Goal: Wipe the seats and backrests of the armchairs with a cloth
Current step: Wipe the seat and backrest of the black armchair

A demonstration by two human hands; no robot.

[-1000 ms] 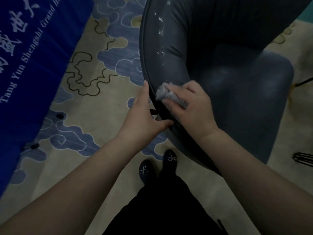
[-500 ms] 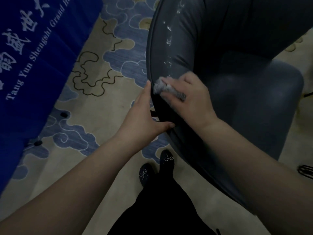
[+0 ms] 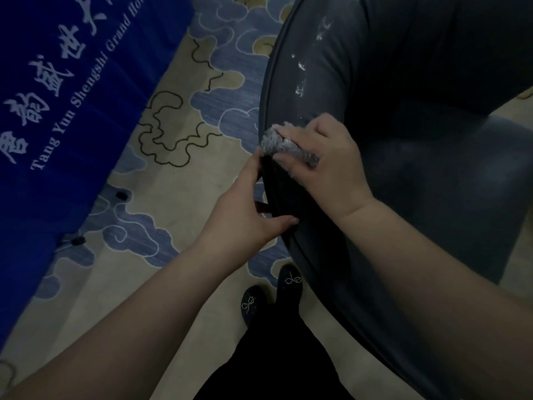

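Note:
A dark grey-blue armchair (image 3: 432,157) fills the right of the head view, its curved backrest rim nearest me. White smears (image 3: 301,90) run down the inside of the backrest. My right hand (image 3: 326,160) holds a fluffy grey cloth (image 3: 284,145) and presses it on the backrest just inside the rim, below the smears. My left hand (image 3: 248,209) grips the rim from outside, thumb over the top edge and fingers on the outer face.
A blue table cover with white lettering (image 3: 66,90) hangs at the left. Patterned beige and blue carpet (image 3: 178,174) lies between it and the chair. My black shoes (image 3: 271,293) stand close to the chair's base.
The right hand has slid the cloth up along the inside of the backrest toward the smears. The left hand keeps its grip on the rim. My head has shifted, so the chair sits further right.

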